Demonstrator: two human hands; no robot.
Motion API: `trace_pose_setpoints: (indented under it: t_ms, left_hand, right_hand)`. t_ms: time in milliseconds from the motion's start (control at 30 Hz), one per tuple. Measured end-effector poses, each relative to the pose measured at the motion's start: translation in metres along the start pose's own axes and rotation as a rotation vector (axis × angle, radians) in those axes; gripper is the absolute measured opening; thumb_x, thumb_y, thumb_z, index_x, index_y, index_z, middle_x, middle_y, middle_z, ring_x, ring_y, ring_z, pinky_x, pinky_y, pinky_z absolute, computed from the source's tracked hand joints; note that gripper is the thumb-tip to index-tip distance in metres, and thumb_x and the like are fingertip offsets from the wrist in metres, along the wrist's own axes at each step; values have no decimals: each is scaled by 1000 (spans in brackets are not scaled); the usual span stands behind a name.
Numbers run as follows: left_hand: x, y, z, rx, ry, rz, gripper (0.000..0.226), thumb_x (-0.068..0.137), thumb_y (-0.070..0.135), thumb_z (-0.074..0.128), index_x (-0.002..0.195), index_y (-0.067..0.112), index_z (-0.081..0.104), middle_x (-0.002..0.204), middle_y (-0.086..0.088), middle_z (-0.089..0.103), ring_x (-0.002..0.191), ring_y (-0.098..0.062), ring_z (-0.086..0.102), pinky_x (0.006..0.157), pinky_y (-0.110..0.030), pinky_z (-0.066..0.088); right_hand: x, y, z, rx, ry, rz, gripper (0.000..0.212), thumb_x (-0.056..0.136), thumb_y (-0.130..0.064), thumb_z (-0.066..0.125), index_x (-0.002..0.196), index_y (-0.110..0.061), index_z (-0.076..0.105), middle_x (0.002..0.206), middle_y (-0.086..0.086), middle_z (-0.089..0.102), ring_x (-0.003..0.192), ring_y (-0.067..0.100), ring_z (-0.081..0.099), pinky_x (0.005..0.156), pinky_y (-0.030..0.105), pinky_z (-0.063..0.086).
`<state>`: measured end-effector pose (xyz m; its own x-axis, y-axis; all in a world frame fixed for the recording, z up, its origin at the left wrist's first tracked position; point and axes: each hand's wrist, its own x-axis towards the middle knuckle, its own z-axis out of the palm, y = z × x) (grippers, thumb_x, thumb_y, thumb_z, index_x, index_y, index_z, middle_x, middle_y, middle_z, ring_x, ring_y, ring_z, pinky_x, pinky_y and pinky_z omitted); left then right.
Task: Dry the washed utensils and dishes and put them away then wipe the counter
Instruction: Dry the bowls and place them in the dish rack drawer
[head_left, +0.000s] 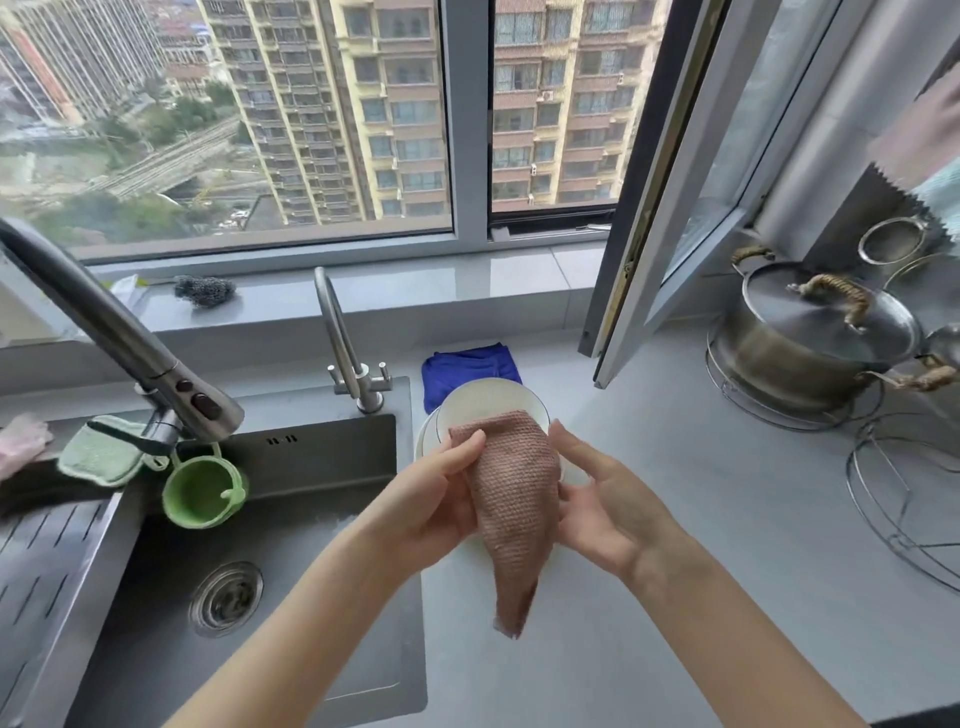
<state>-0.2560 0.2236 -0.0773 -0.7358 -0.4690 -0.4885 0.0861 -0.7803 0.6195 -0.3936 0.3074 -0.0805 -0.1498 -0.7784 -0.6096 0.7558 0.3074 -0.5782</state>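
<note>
A pink-brown waffle cloth (511, 514) hangs over a white plate (485, 400) that is held above the counter, just right of the sink. My left hand (436, 499) grips the cloth and the plate's left edge. My right hand (597, 499) sits on the plate's right side with its fingers spread against it. More white dishware (425, 441) shows under and behind the held plate, mostly hidden. A folded blue cloth (467, 369) lies on the counter behind the plates.
The steel sink (260, 519) with two taps (343, 338) lies to the left, a green cup (202, 493) hanging at its edge. A lidded steel pot (810, 338) on a wire rack and another wire rack (904, 499) stand at the right. An open window sash (675, 208) juts over the grey counter (675, 519).
</note>
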Motion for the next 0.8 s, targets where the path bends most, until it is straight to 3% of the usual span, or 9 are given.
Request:
trace_pose_setpoints:
  t_ms: [100,200,267,367,433,533,633,733,800]
  left_hand:
    - [7,1,-6,5,46,-68,29,99,21,41,113,6,61,101,-11,72,85,-21,69,80,-35,52]
    - [12,-1,-11,158,225,-17,21,94,19,52,110,7,60,89,-9,71,76,-18,68,73,-30,54]
    - [15,-5,-19,280,327,-53,39,81,35,66,107,8,59,94,-11,65,84,-22,66,81,-38,54]
    - [16,-11,-20,27,127,-331,76,65,55,70,120,4,55,123,-30,52,114,-45,52,88,-62,45]
    - [21,-16,-16,-213,-3,-276,68,76,49,64,122,0,56,128,-32,53,118,-47,51,95,-63,40]
    - [36,-18,-13,-269,143,-18,25,88,22,57,104,4,63,101,-15,69,98,-28,63,88,-46,50]
    - [46,-16,-21,41,275,111,13,92,15,56,101,7,59,89,-7,67,81,-18,62,71,-33,52]
    - [46,-17,-19,341,225,106,31,87,23,65,114,10,55,96,-7,69,81,-17,65,66,-29,50]
    - [45,-10,-16,455,123,67,45,76,30,71,114,12,56,94,-7,70,80,-17,66,66,-28,51]
  right_hand:
    - [12,0,3,22,145,-168,91,73,9,68,149,-13,24,118,17,61,101,25,63,82,36,52]
    - [17,1,8,-143,292,-346,86,74,28,52,146,-16,32,123,21,57,95,24,63,72,29,51]
    - [16,-3,14,-128,287,-451,81,76,29,49,142,-17,38,120,20,59,93,22,63,76,31,53]
    - [12,-9,21,-8,231,-517,72,79,25,49,137,-17,43,114,16,59,94,22,62,82,36,53]
    - [7,-6,17,-28,177,-492,58,82,20,52,130,-12,49,114,16,62,95,22,64,74,32,55]
    - [0,6,-3,-545,311,-509,42,84,-11,69,125,-17,58,114,5,66,100,17,64,85,33,53]
    - [-2,16,-21,-1413,695,-644,81,72,-59,70,142,-37,37,143,2,41,131,20,38,107,38,33]
    - [8,30,-16,-1624,328,-759,90,67,-75,48,142,-60,0,160,-2,6,144,11,3,118,38,16]
    - [18,39,-12,-1572,85,-791,80,77,-55,48,140,-62,-2,160,-5,9,145,8,10,116,33,25]
